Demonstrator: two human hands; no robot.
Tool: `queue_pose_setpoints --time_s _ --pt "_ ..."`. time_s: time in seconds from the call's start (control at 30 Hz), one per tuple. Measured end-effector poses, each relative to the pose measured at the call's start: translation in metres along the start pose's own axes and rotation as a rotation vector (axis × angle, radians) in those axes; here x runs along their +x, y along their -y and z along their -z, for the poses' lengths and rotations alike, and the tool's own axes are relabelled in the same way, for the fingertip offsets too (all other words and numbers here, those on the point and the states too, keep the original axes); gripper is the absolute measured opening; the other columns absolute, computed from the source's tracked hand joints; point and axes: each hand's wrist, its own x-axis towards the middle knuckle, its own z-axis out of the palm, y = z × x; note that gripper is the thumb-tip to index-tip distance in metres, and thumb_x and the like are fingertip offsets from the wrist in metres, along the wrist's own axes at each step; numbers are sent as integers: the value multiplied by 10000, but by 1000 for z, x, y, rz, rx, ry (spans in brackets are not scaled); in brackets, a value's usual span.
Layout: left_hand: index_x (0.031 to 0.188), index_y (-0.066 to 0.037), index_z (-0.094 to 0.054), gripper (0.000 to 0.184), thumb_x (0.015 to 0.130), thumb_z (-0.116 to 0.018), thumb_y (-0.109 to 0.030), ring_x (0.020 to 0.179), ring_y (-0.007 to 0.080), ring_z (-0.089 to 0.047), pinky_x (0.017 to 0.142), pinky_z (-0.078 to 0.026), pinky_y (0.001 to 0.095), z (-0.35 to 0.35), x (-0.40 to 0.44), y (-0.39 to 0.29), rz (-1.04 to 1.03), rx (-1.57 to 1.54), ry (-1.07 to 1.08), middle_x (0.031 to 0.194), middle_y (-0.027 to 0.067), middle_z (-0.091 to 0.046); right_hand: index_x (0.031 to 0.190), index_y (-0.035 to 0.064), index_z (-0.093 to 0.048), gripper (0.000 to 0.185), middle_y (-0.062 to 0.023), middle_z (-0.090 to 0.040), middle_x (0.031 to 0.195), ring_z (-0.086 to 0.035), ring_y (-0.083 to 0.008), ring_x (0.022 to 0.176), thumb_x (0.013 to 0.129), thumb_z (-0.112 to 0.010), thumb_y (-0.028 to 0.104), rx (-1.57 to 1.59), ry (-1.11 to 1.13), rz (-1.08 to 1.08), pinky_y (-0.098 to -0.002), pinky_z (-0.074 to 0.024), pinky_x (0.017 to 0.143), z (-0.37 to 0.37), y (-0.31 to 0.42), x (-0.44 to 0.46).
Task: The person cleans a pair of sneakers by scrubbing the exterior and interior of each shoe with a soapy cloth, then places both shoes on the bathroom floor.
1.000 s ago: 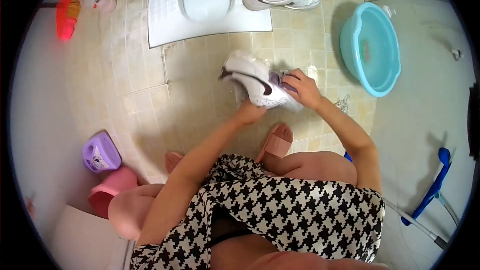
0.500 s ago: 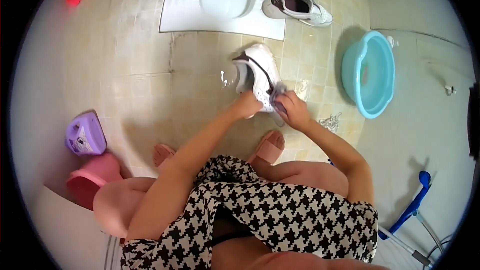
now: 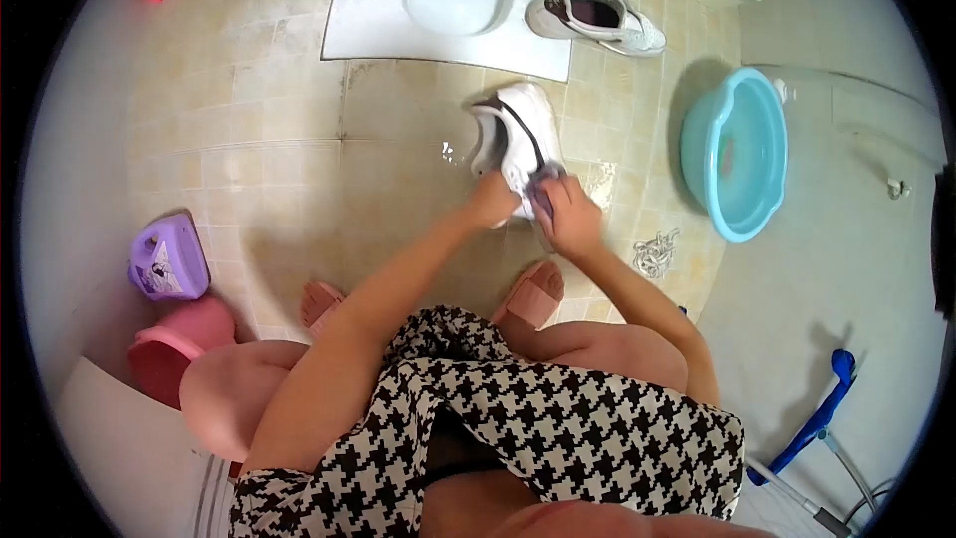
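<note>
A white shoe [image 3: 528,125] with dark trim is held above the tiled floor, its toe end toward me. My left hand [image 3: 492,201] grips it near the toe, fingers closed on its edge. My right hand [image 3: 573,217] is closed around a wet grey-purple cloth [image 3: 544,189] pressed against the shoe's right side. The cloth covers part of the shoe there, and a bit of it hangs below the hand. Another white shoe [image 3: 597,20] rests on its own at the edge of the squat toilet.
Ahead lies a white squat toilet [image 3: 373,35]. To the right stand a light blue basin [image 3: 701,154] and a pile of white shoelaces [image 3: 655,254]. On the left are a purple jug [image 3: 171,259] and a pink bucket [image 3: 199,327]. A blue-headed mop [image 3: 812,428] leans at lower right.
My right hand and the cloth have shifted slightly up and left along the shoe's side. My left hand keeps its grip, and the shoe has barely moved.
</note>
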Motion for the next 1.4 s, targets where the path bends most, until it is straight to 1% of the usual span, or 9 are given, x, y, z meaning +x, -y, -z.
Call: queue_pose_setpoints --time_s 0.03,0.1,0.3,0.47,0.57,0.73,0.97,1.27,1.4 --pt "1142 25 -518 445 703 -533 -44 1041 228 -547 896 -417 356 18 -14 -28 6 31 91 1115 148 -592 987 114 -538 241 -119 -543 945 -591 -313 764 790 -639 208 10 -27 -24 -386 -498 612 -10 -1 14" --pt "1159 13 -513 463 703 -541 -62 1039 209 -535 896 -413 346 6 -12 -20 -414 -225 -58 1123 132 -586 990 127 -540 220 -99 -546 914 -585 -316 749 827 -595 264 27 -87 -72 -415 -487 607 -11 12 61" --pt "1207 -39 -509 511 701 -572 -76 1029 195 -515 899 -416 339 25 -28 -40 -140 -293 212 1114 77 -579 1048 110 -529 254 -134 -544 949 -578 -336 814 833 -589 229 89 -13 -114 -417 -481 658 -7 7 63" --pt "1234 -33 -491 541 720 -632 -126 1033 171 -534 877 -436 314 11 -17 -18 -18 -460 154 1119 45 -576 1064 103 -487 297 -130 -519 946 -586 -339 784 824 -595 240 64 70 -46 -409 -500 627 2 -1 -4" --pt "1203 -23 -512 487 733 -610 -103 1023 169 -539 873 -440 313 5 -11 -9 -114 -542 114 1106 56 -583 1031 99 -490 264 -132 -519 944 -585 -339 776 826 -590 230 45 45 -49 -421 -496 627 -1 5 41" --pt "1128 1 -538 420 718 -602 -65 861 171 -573 744 -469 317 18 -32 -49 137 -527 75 984 68 -611 1024 88 -495 262 -155 -537 944 -576 -355 788 854 -559 277 22 98 33 -438 -484 623 -6 -11 115" --pt "1038 16 -576 335 713 -605 -63 774 169 -586 675 -483 313 1 -17 -16 108 -645 55 904 66 -613 1097 88 -487 408 -130 -502 989 -588 -307 797 747 -657 211 -145 170 127 -394 -511 619 21 -28 -12" --pt "1105 -3 -567 347 793 -633 -138 854 174 -598 755 -485 321 -15 -15 -10 18 -942 4 973 63 -620 1069 116 -473 371 -120 -489 964 -584 -320 778 755 -654 192 -84 369 142 -393 -501 596 36 -45 12" --pt "1122 18 -555 360 828 -618 -181 900 168 -584 785 -467 311 -16 -17 -11 -11 -637 -141 1028 86 -622 1030 84 -483 298 -161 -527 948 -594 -354 743 847 -571 302 -69 58 -3 -442 -488 617 -19 -38 89"
